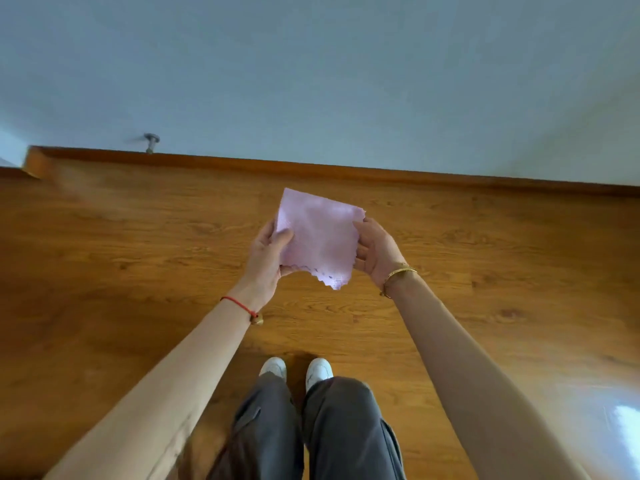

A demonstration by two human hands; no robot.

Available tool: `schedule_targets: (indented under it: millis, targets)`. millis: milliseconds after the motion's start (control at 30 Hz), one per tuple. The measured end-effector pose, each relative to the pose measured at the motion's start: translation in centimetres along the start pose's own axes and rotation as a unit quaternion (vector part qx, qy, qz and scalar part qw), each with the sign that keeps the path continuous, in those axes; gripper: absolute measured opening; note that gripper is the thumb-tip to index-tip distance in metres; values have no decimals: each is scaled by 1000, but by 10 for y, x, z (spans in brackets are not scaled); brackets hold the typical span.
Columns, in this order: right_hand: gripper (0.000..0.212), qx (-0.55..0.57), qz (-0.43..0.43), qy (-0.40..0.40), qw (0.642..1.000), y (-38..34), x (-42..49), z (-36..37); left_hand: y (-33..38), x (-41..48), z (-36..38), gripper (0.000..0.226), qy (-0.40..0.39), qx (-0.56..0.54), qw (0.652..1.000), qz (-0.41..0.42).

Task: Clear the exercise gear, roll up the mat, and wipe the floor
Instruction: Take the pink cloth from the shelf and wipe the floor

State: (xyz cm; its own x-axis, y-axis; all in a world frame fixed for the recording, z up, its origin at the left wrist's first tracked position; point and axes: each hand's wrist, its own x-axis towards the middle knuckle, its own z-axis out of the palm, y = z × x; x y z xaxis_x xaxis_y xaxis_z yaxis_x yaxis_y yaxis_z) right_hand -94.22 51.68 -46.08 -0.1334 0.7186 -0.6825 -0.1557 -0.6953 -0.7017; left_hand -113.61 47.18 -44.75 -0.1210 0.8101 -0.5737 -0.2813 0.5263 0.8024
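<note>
A pale pink cloth (318, 237) with zigzag-cut edges sits at the centre of the frame, folded into a rough square and held up flat above the wooden floor (138, 271), one pointed corner hanging down at its lower edge.

text: none legible | cloth (318, 237): faint marks near edge, unreadable
</note>
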Motion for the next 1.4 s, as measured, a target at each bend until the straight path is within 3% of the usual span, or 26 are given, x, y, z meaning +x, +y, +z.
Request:
schedule_targets:
  millis: [100, 200, 300, 433, 600, 767, 1200, 1400]
  targets:
    - [48, -84, -59, -25, 994, -50, -61, 25, 55, -60, -7, 23, 19, 58, 996, 65]
    - [51, -132, -124, -25, 983, -92, -112, 59, 99, -113, -18, 22, 45, 47, 994, 90]
    - [41, -160, -165, -42, 972, -122, -151, 97, 130, -156, -31, 28, 74, 23, 992, 103]
    - [15, -128, -134, -96, 978, -145, -195, 155, 163, -208, -56, 38, 114, -43, 986, 115]
    - [31, -155, -119, -170, 966, -140, -227, 235, 187, -263, -104, 36, 201, -120, 961, 147]
    - [33, -261, -171, -265, 912, -118, -257, 338, 195, -322, -180, 38, 292, -125, 926, 204]
    - [23, -353, -171, -509, 766, -9, -352, 633, 202, -460, -417, 42, 527, -211, 782, 256]
    - [24, -363, -126, -592, 708, 57, -419, 739, 198, -538, -504, 34, 646, -235, 682, 248]
